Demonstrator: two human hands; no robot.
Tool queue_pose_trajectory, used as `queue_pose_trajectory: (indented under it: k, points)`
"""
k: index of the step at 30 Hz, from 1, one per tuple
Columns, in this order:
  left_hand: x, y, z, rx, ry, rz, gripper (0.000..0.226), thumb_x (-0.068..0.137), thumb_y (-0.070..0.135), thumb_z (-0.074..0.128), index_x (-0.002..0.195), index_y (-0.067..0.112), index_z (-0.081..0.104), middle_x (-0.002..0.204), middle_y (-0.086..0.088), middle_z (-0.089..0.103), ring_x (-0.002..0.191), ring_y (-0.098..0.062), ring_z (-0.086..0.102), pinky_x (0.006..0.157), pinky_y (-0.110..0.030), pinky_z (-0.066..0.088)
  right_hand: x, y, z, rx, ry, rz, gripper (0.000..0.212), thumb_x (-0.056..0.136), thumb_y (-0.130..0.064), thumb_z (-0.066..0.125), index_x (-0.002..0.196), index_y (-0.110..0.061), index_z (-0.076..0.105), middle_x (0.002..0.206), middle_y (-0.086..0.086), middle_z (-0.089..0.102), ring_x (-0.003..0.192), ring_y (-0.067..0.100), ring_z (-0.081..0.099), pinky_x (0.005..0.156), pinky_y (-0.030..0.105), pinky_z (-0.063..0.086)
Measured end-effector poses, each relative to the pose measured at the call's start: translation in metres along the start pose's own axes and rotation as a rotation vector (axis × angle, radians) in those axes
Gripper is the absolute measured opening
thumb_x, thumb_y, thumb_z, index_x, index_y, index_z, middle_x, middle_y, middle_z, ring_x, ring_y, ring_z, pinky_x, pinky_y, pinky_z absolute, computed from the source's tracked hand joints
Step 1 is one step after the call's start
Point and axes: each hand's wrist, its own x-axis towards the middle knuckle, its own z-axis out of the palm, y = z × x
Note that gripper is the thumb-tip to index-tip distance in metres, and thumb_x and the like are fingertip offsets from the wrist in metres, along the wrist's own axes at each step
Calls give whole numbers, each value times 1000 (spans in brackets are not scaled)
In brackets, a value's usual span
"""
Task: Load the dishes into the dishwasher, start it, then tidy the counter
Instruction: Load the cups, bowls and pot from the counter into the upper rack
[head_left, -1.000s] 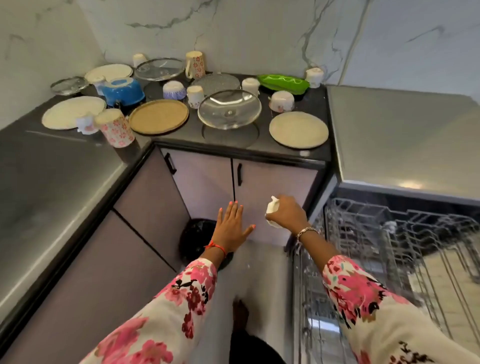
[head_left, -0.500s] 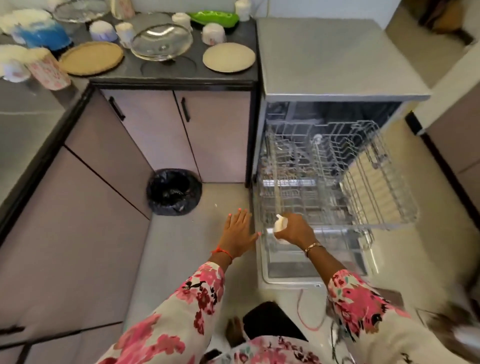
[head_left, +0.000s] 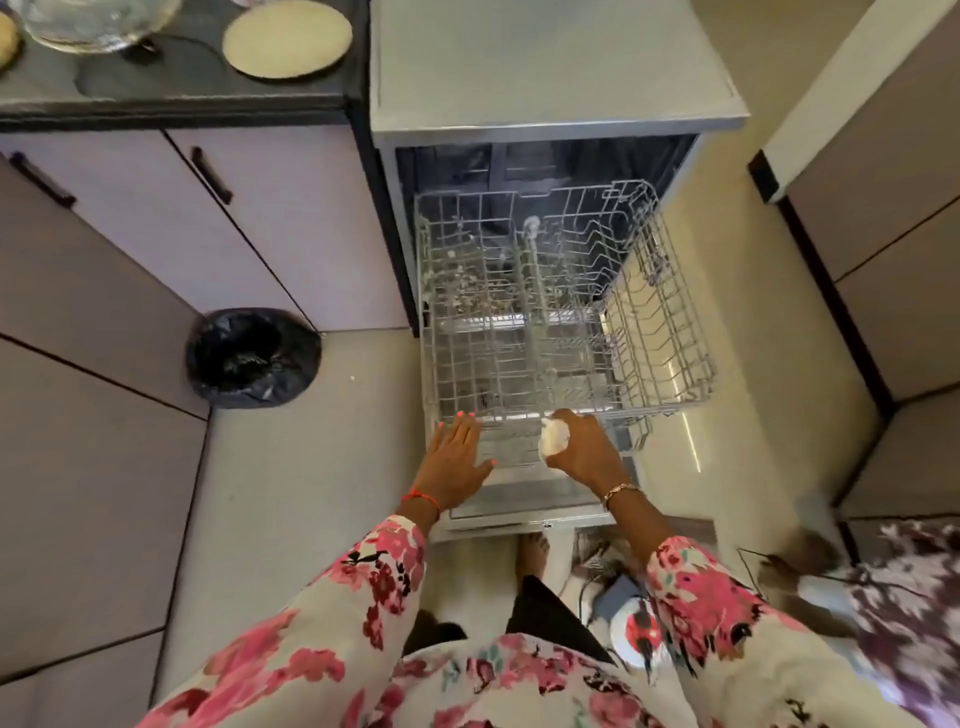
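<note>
My right hand (head_left: 582, 449) curls round a small white ceramic cup (head_left: 552, 440). It sits at the near rim of the pulled-out grey wire dishwasher rack (head_left: 519, 338) just beyond my knuckles, I judge ready for seating. My left hand (head_left: 457, 460) lies beside it, fingers straight, probably steadying that rim.

Left hand (head_left: 457, 462) lying flat, fingers straight, fingertips reaching front rim of pulled-out wire rack (head_left: 519, 332). Just beside it, right hand (head_left: 584, 449) gripping small white cup (head_left: 553, 440) at same rim. Black-lined bin (head_left: 252, 356) sitting left of left hand. Dishwasher (head_left: 545, 78) standing open ahead of both hands.
</note>
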Motion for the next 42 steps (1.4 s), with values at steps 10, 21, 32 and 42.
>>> queue_pose_trajectory:
  k: [10,21,32,42]
  points:
    - [79,23,36,78,-55,-76,68,96,51,16,149,10,2,158,-7,-1,146,-22,-6,116,-40,-8,102,36,-44,-88,-36,-121,69,73,-13,75,135,-17,45,126,19,43,116,38,47,96,44,46]
    - [106,-1,72,99,-17,5,51,97,4,33,147,7,20,152,-11,29,142,-26,25,116,-39,16,167,22,2,-90,-94,-210,70,78,-21,69,140,-17,37,137,16,36,124,33,41,93,41,46]
    - [108,-16,77,47,227,113,36,81,2,52,114,9,63,103,-5,69,95,-22,66,83,-30,47,187,10,54,-317,-186,-235,68,84,-19,63,144,-20,30,146,16,28,129,34,35,93,43,45]
    - [107,-18,86,-26,223,90,42,77,0,70,116,10,62,105,-4,67,99,-21,63,87,-27,33,195,11,69,-465,-191,-227,69,88,-15,59,146,-22,24,147,15,23,130,33,34,89,43,49]
